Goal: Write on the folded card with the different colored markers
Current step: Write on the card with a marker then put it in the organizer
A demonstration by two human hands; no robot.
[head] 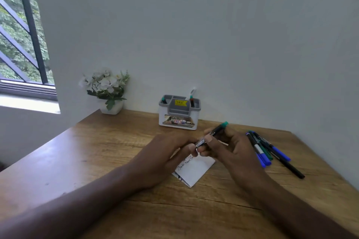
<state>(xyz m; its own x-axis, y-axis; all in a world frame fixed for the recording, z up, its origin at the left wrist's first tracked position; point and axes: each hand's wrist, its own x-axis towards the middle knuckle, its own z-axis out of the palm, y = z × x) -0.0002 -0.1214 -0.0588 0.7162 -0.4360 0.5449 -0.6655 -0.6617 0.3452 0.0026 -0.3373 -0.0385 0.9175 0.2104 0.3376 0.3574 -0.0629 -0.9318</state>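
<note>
A white folded card (196,170) lies on the wooden desk (97,151) with handwritten lines on its upper part. Above it both hands meet on one black marker (215,132) with a green end. My right hand (227,145) grips the marker's barrel, and my left hand (171,151) pinches its lower end near the cap. The marker's tip is hidden by my fingers. My left hand covers the card's upper left corner.
Several markers (270,151), blue, green and black, lie in a loose pile to the right of my right hand. A white and grey pen holder (178,114) with markers stands against the wall. A potted white flower (108,91) stands at the back left corner.
</note>
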